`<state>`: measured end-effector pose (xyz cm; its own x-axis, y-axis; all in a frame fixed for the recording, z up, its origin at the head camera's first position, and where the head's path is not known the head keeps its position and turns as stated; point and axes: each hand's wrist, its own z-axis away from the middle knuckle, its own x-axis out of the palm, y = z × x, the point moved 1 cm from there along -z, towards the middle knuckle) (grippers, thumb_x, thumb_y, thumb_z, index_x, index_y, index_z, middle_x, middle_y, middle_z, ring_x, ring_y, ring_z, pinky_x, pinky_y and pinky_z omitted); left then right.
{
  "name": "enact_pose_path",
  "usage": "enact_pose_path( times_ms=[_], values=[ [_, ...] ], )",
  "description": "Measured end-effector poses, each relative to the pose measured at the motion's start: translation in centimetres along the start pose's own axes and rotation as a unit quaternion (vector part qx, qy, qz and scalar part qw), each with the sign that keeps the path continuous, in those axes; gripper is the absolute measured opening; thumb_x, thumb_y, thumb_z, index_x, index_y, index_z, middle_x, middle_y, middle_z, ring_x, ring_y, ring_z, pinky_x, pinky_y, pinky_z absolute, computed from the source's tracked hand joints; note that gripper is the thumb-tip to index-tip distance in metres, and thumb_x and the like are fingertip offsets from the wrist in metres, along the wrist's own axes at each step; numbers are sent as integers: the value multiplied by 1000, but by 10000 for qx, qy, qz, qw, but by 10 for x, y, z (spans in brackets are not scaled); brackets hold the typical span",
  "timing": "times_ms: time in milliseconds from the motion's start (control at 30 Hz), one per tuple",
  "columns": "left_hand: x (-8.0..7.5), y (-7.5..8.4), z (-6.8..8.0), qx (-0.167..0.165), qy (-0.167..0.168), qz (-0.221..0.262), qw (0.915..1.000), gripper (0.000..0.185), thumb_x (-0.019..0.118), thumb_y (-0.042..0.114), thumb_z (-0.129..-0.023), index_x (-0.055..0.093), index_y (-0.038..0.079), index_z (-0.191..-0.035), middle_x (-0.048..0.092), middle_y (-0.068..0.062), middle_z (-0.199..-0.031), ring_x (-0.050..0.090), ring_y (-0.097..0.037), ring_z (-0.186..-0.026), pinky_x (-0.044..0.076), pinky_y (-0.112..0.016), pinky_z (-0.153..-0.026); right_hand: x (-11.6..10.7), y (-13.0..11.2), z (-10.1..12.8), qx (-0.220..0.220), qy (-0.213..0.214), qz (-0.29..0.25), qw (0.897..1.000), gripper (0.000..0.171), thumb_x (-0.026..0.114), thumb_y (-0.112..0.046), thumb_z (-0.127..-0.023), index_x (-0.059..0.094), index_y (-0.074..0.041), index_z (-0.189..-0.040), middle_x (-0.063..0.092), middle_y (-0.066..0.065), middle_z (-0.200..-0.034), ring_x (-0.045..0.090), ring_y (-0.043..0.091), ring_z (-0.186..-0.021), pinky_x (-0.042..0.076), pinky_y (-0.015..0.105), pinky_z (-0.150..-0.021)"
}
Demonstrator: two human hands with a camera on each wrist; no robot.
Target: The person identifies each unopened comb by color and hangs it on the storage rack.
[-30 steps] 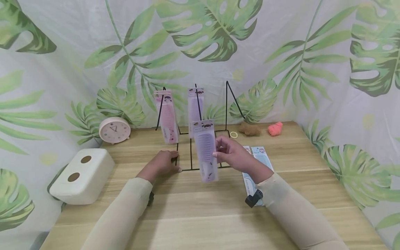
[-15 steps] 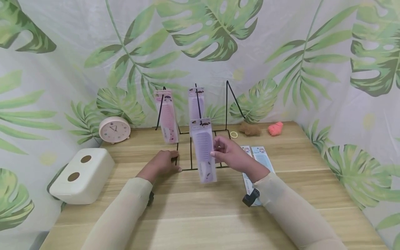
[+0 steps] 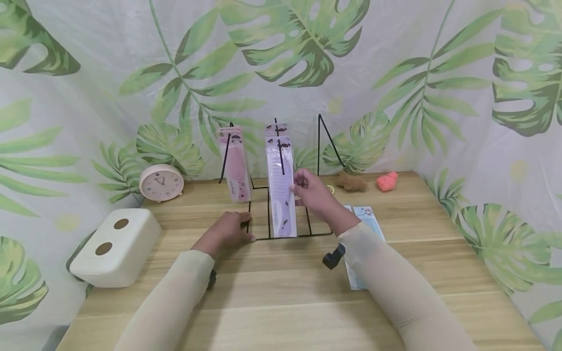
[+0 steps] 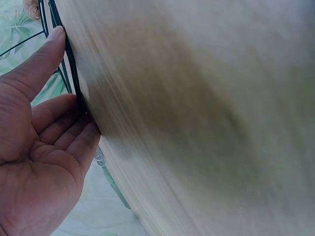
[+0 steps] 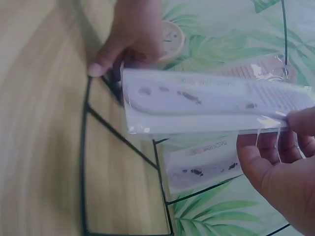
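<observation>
A black wire display rack [image 3: 281,229] stands on the wooden table [image 3: 281,302]. A pink packaged comb [image 3: 236,165] hangs on its left hook. Another purple pack [image 3: 275,130] hangs at the back of the middle hook. My right hand [image 3: 307,187] pinches a purple packaged comb [image 3: 281,187] by its edge and holds it upright at the middle hook; the same purple packaged comb [image 5: 216,101] fills the right wrist view. My left hand [image 3: 230,229] rests flat on the table, its fingers [image 4: 47,64] straight against the rack's base wire [image 4: 74,73].
Two packaged combs [image 3: 369,224] lie flat on the table under my right forearm. A pink round clock [image 3: 161,182] and a white box with two holes [image 3: 115,245] are at the left. A yellow ring [image 3: 328,189], a brown fluffy tie [image 3: 351,181] and a pink one [image 3: 386,180] lie behind.
My right hand has lifted the purple packaged comb up and away from me, from low in front of the rack to the middle hook. The left hand has not moved.
</observation>
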<state>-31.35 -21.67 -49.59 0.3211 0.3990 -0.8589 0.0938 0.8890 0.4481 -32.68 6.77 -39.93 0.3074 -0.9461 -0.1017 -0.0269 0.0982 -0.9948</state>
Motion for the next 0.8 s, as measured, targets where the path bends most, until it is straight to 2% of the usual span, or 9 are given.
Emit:
enact_pose_path(
  times_ms=[100,300,400,600,800],
  values=[
    [0,-2,0,-4,38,46,10000,82,89,37,-93,53,9,-162,46,-17,-171,37,-45,-160,31,-61,-132,1,-4,-15,55,171,-201,9996,17,59,-4,-110,56,-2,-127,59,9,-113,63,24,-108,66,47,-95],
    [1,-3,0,18,70,33,10000,83,89,37,-92,53,10,-162,47,-19,-170,39,-45,-159,32,-61,-132,-4,-1,-39,70,414,-370,9984,17,58,-3,-111,57,0,-128,59,9,-113,65,23,-103,66,36,-86],
    [2,-2,1,26,44,19,10000,83,89,37,-93,53,9,-162,47,-18,-169,39,-45,-159,31,-61,-132,-5,0,-45,26,466,-417,9980,17,58,-3,-111,57,2,-127,58,10,-112,64,23,-101,64,37,-84],
    [0,0,3,22,46,8,10000,82,89,36,-93,53,8,-162,48,-19,-169,39,-45,-159,32,-61,-132,-5,-2,-51,-58,432,-313,9986,18,58,-6,-111,59,3,-128,58,11,-113,63,25,-105,63,49,-95],
    [0,0,4,27,21,-18,10000,81,88,36,-94,53,8,-162,47,-18,-170,39,-44,-160,31,-60,-133,-1,1,-58,-25,383,-276,9989,15,58,-5,-112,57,0,-126,57,10,-113,64,25,-103,66,42,-91]
  ],
)
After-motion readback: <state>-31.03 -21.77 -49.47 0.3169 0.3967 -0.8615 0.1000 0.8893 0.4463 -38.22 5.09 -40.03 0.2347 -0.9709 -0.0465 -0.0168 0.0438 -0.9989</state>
